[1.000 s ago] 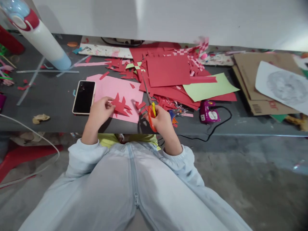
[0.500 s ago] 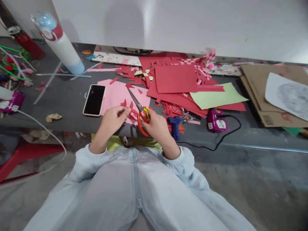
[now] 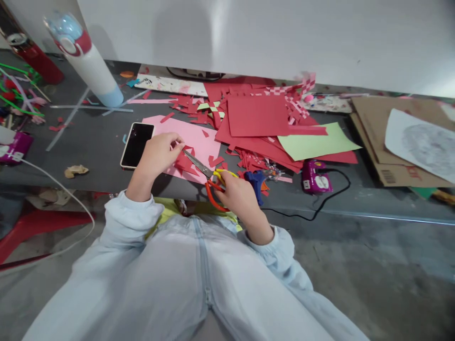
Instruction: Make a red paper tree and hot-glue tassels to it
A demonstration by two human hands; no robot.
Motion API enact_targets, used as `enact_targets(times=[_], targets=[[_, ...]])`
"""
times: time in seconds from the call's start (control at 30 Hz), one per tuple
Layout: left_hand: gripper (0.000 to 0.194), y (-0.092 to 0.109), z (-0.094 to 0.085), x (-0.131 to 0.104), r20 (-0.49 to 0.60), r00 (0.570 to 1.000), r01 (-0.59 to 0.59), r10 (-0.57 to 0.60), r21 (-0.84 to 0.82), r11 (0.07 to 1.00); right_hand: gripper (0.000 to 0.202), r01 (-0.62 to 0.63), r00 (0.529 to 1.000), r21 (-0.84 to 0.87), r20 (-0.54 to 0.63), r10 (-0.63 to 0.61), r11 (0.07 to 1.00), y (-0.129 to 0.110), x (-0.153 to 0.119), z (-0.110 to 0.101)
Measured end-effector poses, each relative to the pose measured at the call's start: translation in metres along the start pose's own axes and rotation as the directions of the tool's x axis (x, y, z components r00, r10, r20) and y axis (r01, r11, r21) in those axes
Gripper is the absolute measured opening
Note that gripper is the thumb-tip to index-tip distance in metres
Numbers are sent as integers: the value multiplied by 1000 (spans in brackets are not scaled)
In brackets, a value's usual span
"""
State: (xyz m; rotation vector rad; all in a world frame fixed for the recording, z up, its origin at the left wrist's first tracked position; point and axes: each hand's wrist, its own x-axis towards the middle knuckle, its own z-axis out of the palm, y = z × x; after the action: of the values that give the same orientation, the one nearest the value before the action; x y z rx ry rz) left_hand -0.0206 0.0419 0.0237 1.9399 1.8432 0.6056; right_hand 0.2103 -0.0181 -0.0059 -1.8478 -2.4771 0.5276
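The gray table (image 3: 103, 137) is the biggest thing here. The brown cardboard (image 3: 368, 128) on the right has a black barcode and some red letters, but I can't read the word. Along the back, the white strip (image 3: 170, 86) has black writing near its left end, too small to read. The pink paper (image 3: 181, 125) lies flat in front of the person, under the busy hands. The left hand (image 3: 159, 151) has its thumb and first finger nearly together, at the edge of the red paper; I can't tell if they pinch it. The right hand (image 3: 241, 194) is curled around the handles of the scissors (image 3: 202, 166), one orange and one yellow, with gray metal blades pointing left. The red paper (image 3: 186, 165) is over the pink sheet, just beside the blades, and has sharp, pointy edges. The small purple box (image 3: 312, 177) on the right has white labels, too tiny to read.
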Motion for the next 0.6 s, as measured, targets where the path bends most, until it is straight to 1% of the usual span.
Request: enact_targets(times=[0.07,0.13,0.27,0.33,0.43,0.53,0.57,0.6], targets=[[11,4,3,2,17,1000,-22,22,14,1000,25,-16,1000,0,11,16,1000,3,-2,-1],[11,8,4,4,6,999,-32,32,20,999,25,-22,1000,-4,11,22,1000,7,-4,-2],[15,16,7,7,-96,995,38,-33,44,998,23,-16,1000,-13,10,16,1000,15,-7,-1],[18,19,11,8,-125,992,39,-33,45,998,19,-28,1000,-5,8,28,1000,20,-8,0],[21,23,19,9,-130,992,14,-10,31,999,16,-79,997,12,-10,79,997,26,-9,-1],[19,28,27,6,-161,985,68,-59,51,996,17,-150,988,14,-30,150,989,31,-10,-3],[19,30,30,4,-161,984,83,-73,57,995,18,-168,985,16,-35,169,986,33,-10,-4],[20,33,33,0,-135,988,87,-80,49,995,18,-182,982,21,-38,183,983,33,-11,-6]])
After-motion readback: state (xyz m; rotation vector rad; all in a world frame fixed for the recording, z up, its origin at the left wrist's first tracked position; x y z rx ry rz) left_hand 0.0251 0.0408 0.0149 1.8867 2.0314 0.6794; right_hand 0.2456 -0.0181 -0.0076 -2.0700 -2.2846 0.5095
